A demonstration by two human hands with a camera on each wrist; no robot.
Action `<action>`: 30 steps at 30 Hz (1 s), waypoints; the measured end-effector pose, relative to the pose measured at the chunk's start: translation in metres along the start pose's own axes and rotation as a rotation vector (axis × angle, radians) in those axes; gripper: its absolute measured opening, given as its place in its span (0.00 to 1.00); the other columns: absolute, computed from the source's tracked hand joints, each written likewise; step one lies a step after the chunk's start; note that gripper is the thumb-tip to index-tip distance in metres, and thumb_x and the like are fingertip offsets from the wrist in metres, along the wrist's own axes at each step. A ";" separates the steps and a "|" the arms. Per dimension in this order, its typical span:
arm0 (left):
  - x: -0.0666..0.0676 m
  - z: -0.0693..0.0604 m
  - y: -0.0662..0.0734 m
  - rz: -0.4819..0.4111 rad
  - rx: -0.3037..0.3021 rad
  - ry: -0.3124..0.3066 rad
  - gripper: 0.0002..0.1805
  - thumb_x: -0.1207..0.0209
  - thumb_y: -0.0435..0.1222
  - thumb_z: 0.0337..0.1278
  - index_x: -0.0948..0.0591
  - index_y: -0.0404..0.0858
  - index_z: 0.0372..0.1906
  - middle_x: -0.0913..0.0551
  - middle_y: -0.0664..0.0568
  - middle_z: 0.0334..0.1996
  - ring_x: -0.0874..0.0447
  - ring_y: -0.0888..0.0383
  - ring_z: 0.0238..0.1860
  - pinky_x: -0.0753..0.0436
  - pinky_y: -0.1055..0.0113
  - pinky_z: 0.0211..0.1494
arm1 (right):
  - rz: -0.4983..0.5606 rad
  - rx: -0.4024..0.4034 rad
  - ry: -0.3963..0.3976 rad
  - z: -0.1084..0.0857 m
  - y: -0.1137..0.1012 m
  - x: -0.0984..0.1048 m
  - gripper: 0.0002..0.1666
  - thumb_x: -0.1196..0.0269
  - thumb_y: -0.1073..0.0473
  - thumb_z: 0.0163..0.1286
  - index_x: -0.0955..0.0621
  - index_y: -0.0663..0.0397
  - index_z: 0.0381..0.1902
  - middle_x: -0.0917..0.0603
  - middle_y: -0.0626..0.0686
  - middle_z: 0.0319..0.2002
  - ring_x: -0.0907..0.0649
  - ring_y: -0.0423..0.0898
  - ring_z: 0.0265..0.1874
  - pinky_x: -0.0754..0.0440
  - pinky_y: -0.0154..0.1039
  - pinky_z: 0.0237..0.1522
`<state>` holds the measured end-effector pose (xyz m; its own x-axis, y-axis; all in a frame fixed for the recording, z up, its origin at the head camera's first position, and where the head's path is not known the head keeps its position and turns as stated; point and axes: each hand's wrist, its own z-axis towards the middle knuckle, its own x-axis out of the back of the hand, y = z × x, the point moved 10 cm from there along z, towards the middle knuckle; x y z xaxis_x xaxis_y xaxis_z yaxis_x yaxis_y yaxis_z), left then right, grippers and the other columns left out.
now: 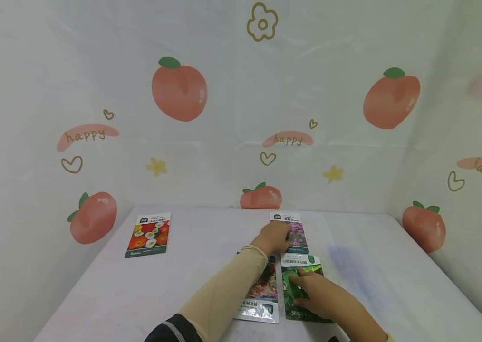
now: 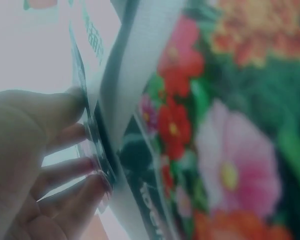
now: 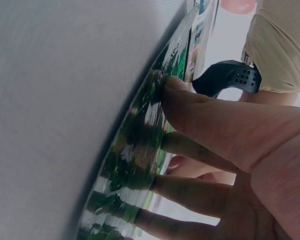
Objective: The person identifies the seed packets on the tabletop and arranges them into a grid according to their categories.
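My left hand (image 1: 273,237) rests on a seed packet with purple flowers (image 1: 297,233) at the back right of the table, its fingertips touching the face. In the left wrist view, the thumb and fingers (image 2: 77,190) are spread along that packet, seen nearly edge-on. My right hand (image 1: 320,294) lies with spread fingers on a green packet (image 1: 290,311) just in front; the right wrist view shows the fingertips on its glossy face (image 3: 140,135). A mixed-flower packet (image 1: 262,308) lies left of the green one, partly under my left forearm.
Another packet with red, orange and white flowers (image 1: 149,235) lies apart at the back left of the white table (image 1: 95,294). Behind and beside the table hangs a white peach-print cloth (image 1: 224,166). A black wrist device (image 3: 227,77) sits on the left wrist.
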<state>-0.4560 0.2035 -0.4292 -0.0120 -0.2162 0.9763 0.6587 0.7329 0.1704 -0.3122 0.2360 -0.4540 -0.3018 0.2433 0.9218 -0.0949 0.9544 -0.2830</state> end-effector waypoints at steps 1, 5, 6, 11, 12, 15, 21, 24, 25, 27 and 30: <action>0.000 0.000 0.001 -0.009 -0.002 -0.003 0.13 0.32 0.48 0.70 0.15 0.43 0.37 0.13 0.54 0.36 0.19 0.60 0.35 0.18 0.63 0.43 | 0.000 -0.001 0.002 0.000 0.000 0.000 0.36 0.25 0.51 0.67 0.19 0.51 0.71 0.27 0.67 0.76 0.26 0.66 0.75 0.29 0.66 0.74; 0.001 0.002 0.002 -0.036 -0.008 -0.011 0.11 0.32 0.46 0.70 0.13 0.42 0.39 0.11 0.53 0.38 0.16 0.59 0.37 0.15 0.63 0.47 | -0.004 -0.005 -0.004 0.001 0.000 0.000 0.36 0.25 0.50 0.67 0.19 0.51 0.72 0.27 0.67 0.76 0.26 0.66 0.75 0.28 0.66 0.73; 0.000 0.002 0.002 -0.040 -0.009 -0.014 0.11 0.33 0.46 0.70 0.12 0.42 0.40 0.10 0.53 0.39 0.15 0.59 0.39 0.15 0.63 0.49 | -0.004 -0.006 -0.004 0.001 0.000 0.000 0.36 0.25 0.50 0.67 0.19 0.51 0.71 0.27 0.67 0.76 0.26 0.66 0.75 0.28 0.66 0.73; -0.003 0.005 0.004 -0.068 -0.011 -0.040 0.12 0.34 0.45 0.72 0.11 0.41 0.48 0.10 0.53 0.45 0.13 0.58 0.47 0.14 0.63 0.57 | 0.000 -0.005 -0.004 0.001 0.001 0.001 0.36 0.25 0.51 0.67 0.19 0.51 0.71 0.27 0.67 0.76 0.26 0.66 0.75 0.28 0.66 0.73; -0.004 0.005 0.004 -0.072 -0.011 -0.045 0.12 0.34 0.45 0.72 0.11 0.42 0.49 0.10 0.53 0.46 0.13 0.58 0.47 0.14 0.63 0.58 | 0.001 -0.007 -0.005 0.001 0.001 0.001 0.36 0.25 0.51 0.67 0.19 0.51 0.71 0.27 0.67 0.76 0.26 0.66 0.75 0.28 0.66 0.73; -0.005 0.005 0.006 -0.084 -0.014 -0.057 0.12 0.34 0.45 0.72 0.10 0.41 0.49 0.10 0.53 0.45 0.15 0.59 0.44 0.15 0.63 0.55 | -0.001 -0.010 -0.009 0.000 0.002 0.000 0.36 0.25 0.50 0.67 0.19 0.51 0.71 0.27 0.67 0.76 0.26 0.66 0.75 0.29 0.66 0.73; -0.005 0.007 0.010 -0.100 -0.037 -0.064 0.09 0.33 0.43 0.71 0.10 0.41 0.40 0.15 0.56 0.33 0.26 0.61 0.32 0.23 0.66 0.41 | -0.001 -0.012 -0.006 -0.001 0.003 0.000 0.36 0.25 0.50 0.67 0.19 0.50 0.72 0.27 0.66 0.76 0.26 0.67 0.75 0.29 0.66 0.73; -0.006 0.008 0.012 -0.105 -0.051 -0.067 0.09 0.34 0.42 0.71 0.12 0.42 0.35 0.19 0.57 0.29 0.29 0.61 0.30 0.27 0.67 0.38 | -0.002 -0.014 -0.006 0.000 0.003 0.000 0.36 0.25 0.50 0.67 0.19 0.49 0.72 0.28 0.66 0.76 0.26 0.67 0.75 0.29 0.66 0.74; -0.006 0.008 0.012 -0.108 -0.052 -0.068 0.09 0.34 0.42 0.71 0.13 0.42 0.34 0.20 0.57 0.28 0.29 0.61 0.30 0.27 0.67 0.37 | -0.002 -0.014 -0.006 0.000 0.003 0.000 0.36 0.25 0.50 0.67 0.19 0.49 0.72 0.27 0.66 0.76 0.26 0.67 0.75 0.29 0.66 0.74; -0.006 0.008 0.012 -0.112 -0.052 -0.072 0.10 0.34 0.42 0.71 0.14 0.42 0.33 0.21 0.57 0.28 0.29 0.61 0.30 0.28 0.66 0.37 | -0.001 -0.014 -0.005 0.000 0.002 0.000 0.36 0.25 0.50 0.67 0.19 0.49 0.71 0.28 0.66 0.77 0.27 0.66 0.75 0.29 0.66 0.74; -0.006 0.008 0.012 -0.120 -0.047 -0.075 0.12 0.34 0.42 0.71 0.17 0.43 0.30 0.22 0.57 0.27 0.30 0.61 0.29 0.28 0.66 0.37 | 0.001 -0.016 -0.010 0.000 0.001 0.000 0.36 0.25 0.49 0.67 0.19 0.49 0.71 0.28 0.65 0.77 0.27 0.66 0.76 0.30 0.66 0.74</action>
<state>-0.4539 0.2190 -0.4320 -0.1473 -0.2502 0.9569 0.6835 0.6736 0.2814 -0.3124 0.2368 -0.4543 -0.3112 0.2427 0.9188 -0.0792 0.9569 -0.2795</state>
